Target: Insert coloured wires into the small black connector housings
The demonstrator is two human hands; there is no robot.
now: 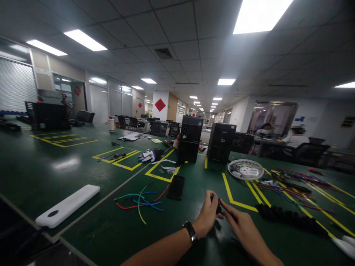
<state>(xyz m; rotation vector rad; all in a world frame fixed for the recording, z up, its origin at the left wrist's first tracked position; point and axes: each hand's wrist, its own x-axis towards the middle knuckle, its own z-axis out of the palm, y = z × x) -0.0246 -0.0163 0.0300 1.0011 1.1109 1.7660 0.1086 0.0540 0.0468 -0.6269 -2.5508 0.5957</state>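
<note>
My left hand (206, 214), with a dark watch (190, 232) on its wrist, is closed around a small dark piece (219, 207) above the green table. The fingers of my right hand (240, 222) are pressed together against the same piece from the right. Most of that piece is hidden by the fingers, so its kind cannot be made out. To the left of my hands lies a black phone-like slab (176, 187). Beyond it, loose red, blue, green and yellow wires (140, 201) are spread on the tabletop.
Two black computer towers (190, 138) stand at the far side. A white plastic basket (246, 170) sits to the right, near bundled wires (294, 188) and a black coiled strip (291, 218). At left lie a white bar (68, 206) and a glove (151, 155). People sit in the background.
</note>
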